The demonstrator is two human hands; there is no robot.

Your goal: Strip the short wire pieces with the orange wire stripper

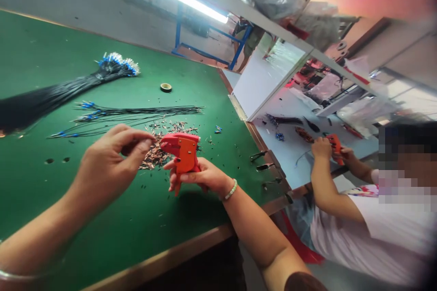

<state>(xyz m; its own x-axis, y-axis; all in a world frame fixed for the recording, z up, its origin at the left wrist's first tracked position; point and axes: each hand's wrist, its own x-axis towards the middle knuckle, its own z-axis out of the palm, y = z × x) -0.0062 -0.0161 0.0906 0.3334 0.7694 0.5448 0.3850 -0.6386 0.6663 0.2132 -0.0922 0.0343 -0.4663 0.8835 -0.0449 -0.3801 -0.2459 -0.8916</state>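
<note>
Head view of a wire-working bench. The left hand (105, 168) lies left of centre, its thumb and forefinger pressed together at the fingertips (145, 144); anything pinched there is too thin to make out. The right hand (201, 175), with a bead bracelet (231, 189) at the wrist, closes around one orange wire stripper (184, 152), near mid-frame. The stripper's long axis runs from its nose, at upper left, down to its handles below the hand, and the nose lies just right of the left fingertips. Beneath it, on the green bench mat (102, 218), lies one heap of copper-coloured scraps (157, 154). At upper left are one thick bundle of black wires (51, 93) with blue ends, one looser group of black wires (126, 111) and one roll of tape (165, 87). At right, a co-worker's two hands (322, 148) hold a second orange tool (336, 148) over a pale bench (290, 163).
</note>
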